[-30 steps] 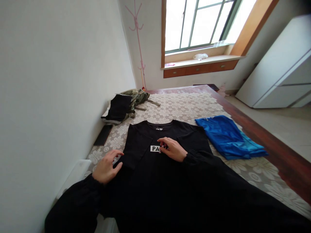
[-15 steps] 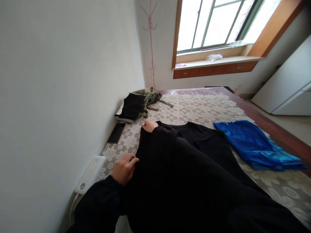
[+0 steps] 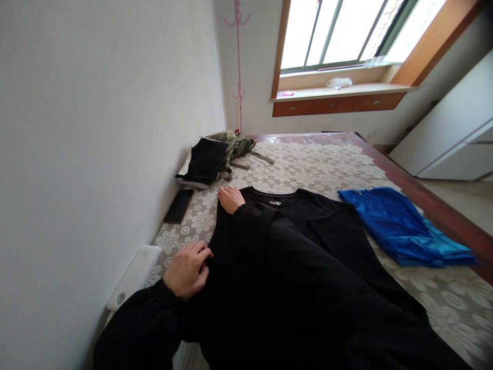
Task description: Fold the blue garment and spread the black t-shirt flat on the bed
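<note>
A black T-shirt (image 3: 331, 226) lies flat on the flower-patterned bed cover (image 3: 308, 169), collar toward the window, with a small white label at the neck. My left hand (image 3: 187, 267) is at the shirt's left side edge, fingers curled onto the cloth. My right hand (image 3: 230, 198) has crossed over to the shirt's left shoulder corner and holds it there. My black right sleeve hides most of the shirt's middle and its printed chest.
A folded blue garment (image 3: 393, 221) lies right of the shirt. A pile of dark and olive clothes (image 3: 210, 159), a black phone (image 3: 179, 205) and a white device (image 3: 134, 275) sit along the wall. The wooden bed frame (image 3: 423, 192) and a white cabinet (image 3: 454, 133) are on the right.
My right hand left the shirt's chest print and reached across to the left shoulder. My left hand closed onto the left edge. The view swung left.
</note>
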A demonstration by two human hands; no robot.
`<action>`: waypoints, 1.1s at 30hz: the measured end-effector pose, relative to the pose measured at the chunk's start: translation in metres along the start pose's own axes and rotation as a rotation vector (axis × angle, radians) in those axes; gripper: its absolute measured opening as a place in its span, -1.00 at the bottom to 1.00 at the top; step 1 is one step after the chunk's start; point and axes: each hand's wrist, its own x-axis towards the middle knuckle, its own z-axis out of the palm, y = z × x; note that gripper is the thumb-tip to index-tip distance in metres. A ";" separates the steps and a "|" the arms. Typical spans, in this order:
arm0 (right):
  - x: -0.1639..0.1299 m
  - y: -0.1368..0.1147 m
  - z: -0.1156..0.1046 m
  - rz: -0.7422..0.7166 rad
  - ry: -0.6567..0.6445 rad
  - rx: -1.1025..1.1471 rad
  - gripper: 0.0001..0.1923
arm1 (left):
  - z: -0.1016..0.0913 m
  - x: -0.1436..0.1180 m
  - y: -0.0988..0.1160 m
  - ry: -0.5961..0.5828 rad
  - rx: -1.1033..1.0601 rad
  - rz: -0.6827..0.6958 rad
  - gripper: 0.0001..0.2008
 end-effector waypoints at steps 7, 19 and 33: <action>-0.021 0.016 -0.049 -0.058 -0.005 0.049 -0.57 | -0.009 0.081 0.025 0.039 -0.101 0.044 -0.65; -0.265 0.209 -0.106 0.135 0.149 -0.143 -0.62 | 0.070 0.140 0.001 0.094 0.066 -0.065 -0.33; -0.267 0.242 -0.096 0.260 0.204 -0.230 -0.73 | 0.057 0.170 0.000 0.168 0.050 -0.166 -0.37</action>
